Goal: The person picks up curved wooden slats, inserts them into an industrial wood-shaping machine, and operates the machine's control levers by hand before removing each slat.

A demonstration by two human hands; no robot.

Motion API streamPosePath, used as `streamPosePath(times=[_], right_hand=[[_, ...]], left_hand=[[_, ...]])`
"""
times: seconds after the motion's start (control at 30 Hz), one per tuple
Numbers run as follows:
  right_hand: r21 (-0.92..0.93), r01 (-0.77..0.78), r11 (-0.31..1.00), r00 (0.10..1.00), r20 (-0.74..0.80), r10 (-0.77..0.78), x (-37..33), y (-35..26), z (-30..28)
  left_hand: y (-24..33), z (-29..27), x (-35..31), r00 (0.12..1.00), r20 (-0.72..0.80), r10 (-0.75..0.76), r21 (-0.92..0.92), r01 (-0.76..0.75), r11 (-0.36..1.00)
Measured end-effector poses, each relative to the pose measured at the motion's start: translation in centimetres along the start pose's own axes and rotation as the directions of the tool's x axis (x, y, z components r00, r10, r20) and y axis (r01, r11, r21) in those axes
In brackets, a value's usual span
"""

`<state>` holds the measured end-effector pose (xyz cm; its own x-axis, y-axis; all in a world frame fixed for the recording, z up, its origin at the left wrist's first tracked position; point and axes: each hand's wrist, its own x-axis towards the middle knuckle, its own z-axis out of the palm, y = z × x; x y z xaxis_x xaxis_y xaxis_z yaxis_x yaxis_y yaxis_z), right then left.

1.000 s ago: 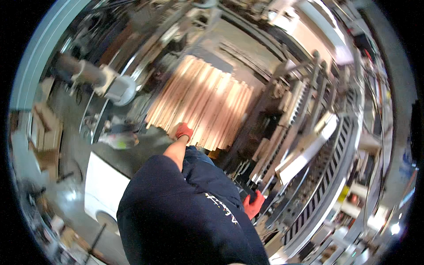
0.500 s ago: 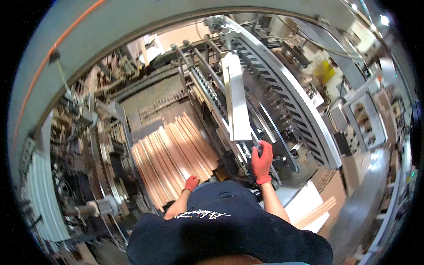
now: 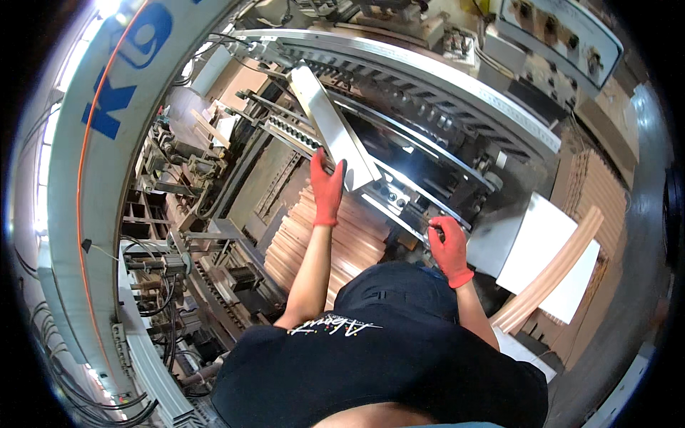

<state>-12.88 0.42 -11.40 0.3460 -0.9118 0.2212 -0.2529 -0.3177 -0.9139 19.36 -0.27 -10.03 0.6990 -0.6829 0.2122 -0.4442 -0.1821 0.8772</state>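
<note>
My left hand (image 3: 328, 191), in a red glove, reaches up to the near side of a long silver metal cover (image 3: 334, 127) on the machine. Its thumb and fingers are apart, and nothing shows between them; the thumb lies close to the cover's edge. At the machine's near end, my right hand (image 3: 448, 248), also gloved in red, has its fingers curled beside a metal rail (image 3: 391, 212). Whatever it grips is too small and dark to make out. Below my left hand lies a row of light wooden strips (image 3: 349, 235), partly hidden by my left forearm and cap.
A long slotted metal beam (image 3: 442, 84) crosses behind the cover. To the right, several wooden strips (image 3: 553, 267) lie over a white sheet (image 3: 529, 232), next to ridged cardboard (image 3: 596, 185). A large grey machine frame (image 3: 68, 189) with an orange cable curves along the left.
My left hand has risen from beside the wooden strips to the silver cover, its fingers parting. My right hand's fingers have curled in. The whole view has turned.
</note>
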Motion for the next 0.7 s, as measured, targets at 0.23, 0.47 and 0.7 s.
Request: streamPosePath(times=[0.23, 0.47, 0.7], right_hand=[[-0.089, 0.059, 0.994, 0.981, -0.179, -0.074, -0.9, -0.1, -3.0], [-0.382, -0.291, 0.877, 0.767, -0.641, -0.024, -5.4, 3.2, -14.2], [-0.069, -0.911, 0.406, 0.164, -0.965, 0.203, -16.4, 10.1, -20.9]], left_hand=[[-3.6, 2.9, 4.0, 0.98, 0.196, 0.035, 0.368, -0.107, 0.924], [-0.6, 3.9, 3.1, 0.982, 0.19, -0.018, 0.288, -0.038, 0.957], [-1.9, 3.8, 3.5, 0.98, 0.188, 0.071, 0.203, -0.109, 0.973]])
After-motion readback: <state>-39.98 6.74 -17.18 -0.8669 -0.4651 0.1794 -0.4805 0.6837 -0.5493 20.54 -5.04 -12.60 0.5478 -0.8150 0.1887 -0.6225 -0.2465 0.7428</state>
